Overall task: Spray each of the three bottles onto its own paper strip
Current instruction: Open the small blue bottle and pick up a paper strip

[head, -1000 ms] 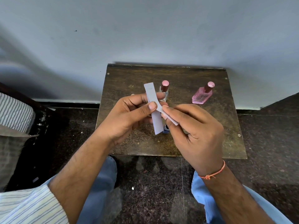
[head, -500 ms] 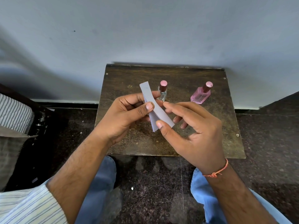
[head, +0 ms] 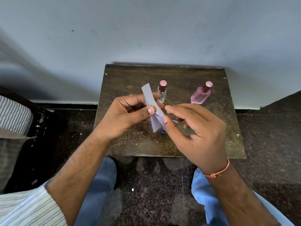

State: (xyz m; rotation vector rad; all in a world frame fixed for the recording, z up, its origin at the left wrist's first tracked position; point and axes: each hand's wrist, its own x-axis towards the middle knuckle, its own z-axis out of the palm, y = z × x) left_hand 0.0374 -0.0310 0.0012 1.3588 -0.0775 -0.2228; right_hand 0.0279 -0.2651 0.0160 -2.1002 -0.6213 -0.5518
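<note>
at nine o'clock a striped cloth (head: 13, 115) hangs by the left edge of the frame, well apart from the table (head: 211, 144). a striped sleeve (head: 27, 207) sits at seven o'clock, and its bare forearm runs up toward the centre.

the left hand (head: 128, 116) is over the table's left half, closed on the paper strips (head: 150, 103): the thumb presses the front of the small stack and the fingers back it from behind. the strips stand nearly upright, top end leaning toward eleven o'clock, lower ends fanned apart. how many strips are in the stack cannot be told.

just beyond the strips at twelve o'clock stands a clear bottle (head: 162, 94) with a dark pink cap, upright, its lower left side hidden by fingertips. below the strips a small blue thing (head: 163, 130) peeks out on the table; too little shows to name it.

the right hand (head: 195, 132) is half open, thumb tip touching the lower edge of the front strip, index finger curved above it, other fingers loosely spread. an orange thread (head: 217, 172) circles that wrist.

at one o'clock a pink bottle (head: 200, 95) stands near the table's back right, well apart from the clear one, with bare tabletop between them and more bare top along the right and near edges. the table's back edge meets the wall (head: 146, 30); dark floor (head: 268, 144) lies open on both sides, and blue trouser knees (head: 101, 185) flank the near edge.
</note>
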